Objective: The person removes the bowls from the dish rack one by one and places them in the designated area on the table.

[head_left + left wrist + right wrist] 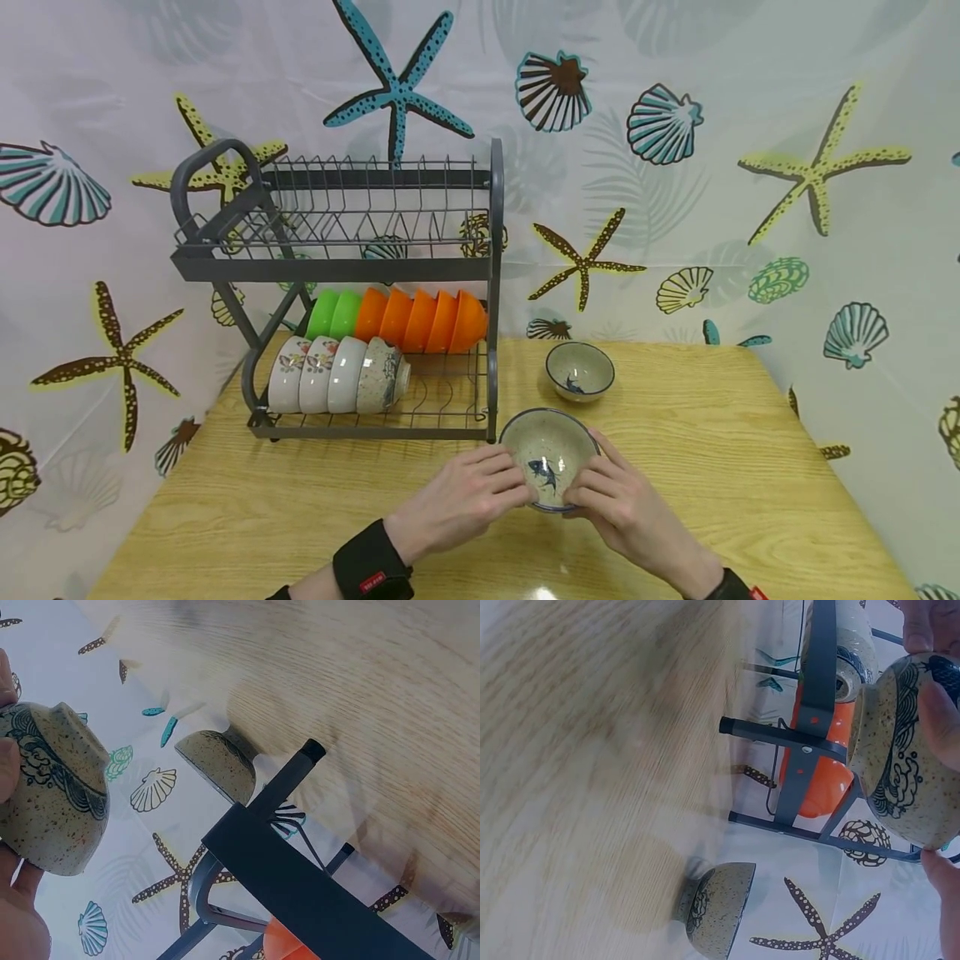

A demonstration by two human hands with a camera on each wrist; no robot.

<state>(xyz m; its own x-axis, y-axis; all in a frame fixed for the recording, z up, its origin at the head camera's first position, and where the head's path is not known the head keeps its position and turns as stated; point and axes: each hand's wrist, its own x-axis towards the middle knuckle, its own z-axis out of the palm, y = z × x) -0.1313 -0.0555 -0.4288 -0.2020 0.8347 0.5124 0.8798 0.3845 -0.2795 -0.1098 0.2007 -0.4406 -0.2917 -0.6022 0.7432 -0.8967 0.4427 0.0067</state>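
Note:
Both hands hold one speckled ceramic bowl (551, 454) with a blue rim and a blue fish drawn inside, tilted so its inside faces the head camera. My left hand (480, 487) grips its left side, and my right hand (618, 500) grips its right and lower rim. Blue wave patterns show on its outer wall in the right wrist view, where the bowl (907, 757) is off the table. Behind it, a matching speckled bowl (580, 372) stands upright on the table.
A dark two-tier dish rack (330, 268) stands at the left. On its lower tier are green bowls (333, 314), orange bowls (420, 321), white bowls (315, 375) and a speckled bowl (378, 377). The wooden table (720, 433) meets a patterned cloth behind.

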